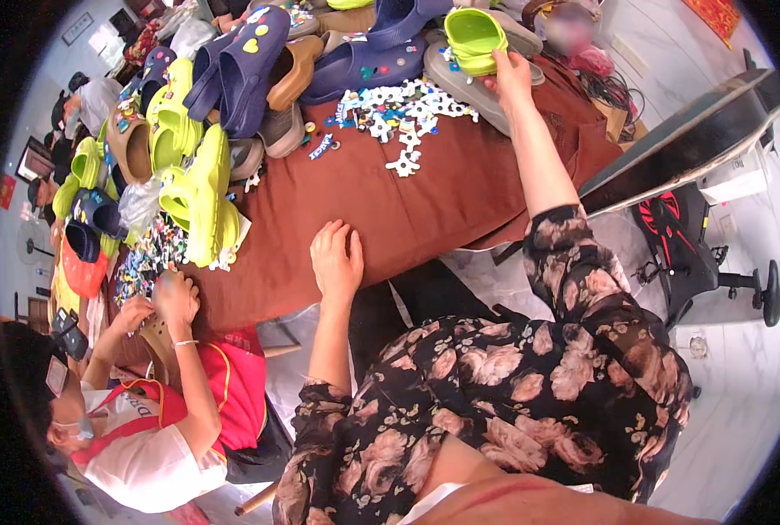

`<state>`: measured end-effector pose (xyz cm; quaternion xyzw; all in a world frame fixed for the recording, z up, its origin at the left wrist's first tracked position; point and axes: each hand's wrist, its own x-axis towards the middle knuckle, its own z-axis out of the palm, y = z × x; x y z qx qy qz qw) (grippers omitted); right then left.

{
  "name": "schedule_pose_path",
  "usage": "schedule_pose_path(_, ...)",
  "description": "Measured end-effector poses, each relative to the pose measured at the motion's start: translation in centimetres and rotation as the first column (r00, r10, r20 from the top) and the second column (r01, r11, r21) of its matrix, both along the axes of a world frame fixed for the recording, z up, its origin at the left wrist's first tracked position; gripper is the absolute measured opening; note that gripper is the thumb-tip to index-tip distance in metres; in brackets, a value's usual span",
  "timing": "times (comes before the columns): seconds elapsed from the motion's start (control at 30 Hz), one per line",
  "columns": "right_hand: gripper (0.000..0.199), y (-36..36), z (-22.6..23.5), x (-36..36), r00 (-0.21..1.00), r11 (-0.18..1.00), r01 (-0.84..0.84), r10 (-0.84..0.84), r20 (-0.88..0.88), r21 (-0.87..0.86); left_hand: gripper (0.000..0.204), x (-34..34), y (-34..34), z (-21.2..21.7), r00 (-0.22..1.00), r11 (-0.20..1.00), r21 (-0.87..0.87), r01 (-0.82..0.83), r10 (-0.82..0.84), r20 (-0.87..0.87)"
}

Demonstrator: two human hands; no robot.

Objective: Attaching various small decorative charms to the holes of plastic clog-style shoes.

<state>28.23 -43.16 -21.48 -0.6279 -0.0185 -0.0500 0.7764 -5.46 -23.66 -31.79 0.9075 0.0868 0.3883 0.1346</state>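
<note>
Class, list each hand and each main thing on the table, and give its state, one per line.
Right hand: outstretched, gripping a shoe.
Green clog: held at the table's far edge.
Left hand: flat, empty, on the brown cloth.
Small charms: scattered loose.
Other clogs: piled.

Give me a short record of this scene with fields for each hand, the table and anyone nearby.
Left hand: flat, palm down on the brown tablecloth near its edge
Right hand: stretched out, gripping a lime green clog
Table: piled clogs in green, navy and tan; white and coloured shoe charms scattered
Nearby: a co-worker in red and white, hands at a tan clog
</note>
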Motion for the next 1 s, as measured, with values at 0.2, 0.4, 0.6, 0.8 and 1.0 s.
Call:
schedule_pose_path(0.2, 0.051, 0.1, -2.8, -5.0, 0.971, 0.941, 0.068, -0.139, 0.197, 0.330, 0.015, -0.1, -0.5, 0.2, 1.000, 0.999, 0.033, -0.006, 0.006, 0.003)
schedule_pose_path(0.4, 0.045, 3.1, -0.9, -9.5, 0.826, 0.976, -0.069, -0.060, 0.560, 0.206, 0.014, -0.1, -1.0, 0.6, 1.000, 1.000, 0.026, -0.016, 0.017, -0.018)
schedule_pose_path(0.6, 0.045, 12.7, 2.7, -6.1, 0.886, 0.924, -0.240, 0.084, 0.455, 0.297, 0.015, -0.1, -1.6, 1.1, 0.998, 0.998, 0.040, -0.042, 0.044, -0.040)
schedule_pose_path(0.8, 0.041, 17.9, 1.4, -2.3, 0.942, 0.956, -0.268, 0.234, 0.243, 0.121, 0.016, 0.0, -2.4, 1.8, 0.998, 0.999, 0.036, -0.020, 0.022, -0.059)
schedule_pose_path(1.0, 0.030, 13.4, -0.8, -4.4, 0.802, 0.980, 0.064, 0.062, 0.594, -0.189, 0.017, -0.5, -2.2, 1.7, 0.995, 0.998, 0.038, -0.044, 0.047, -0.090)
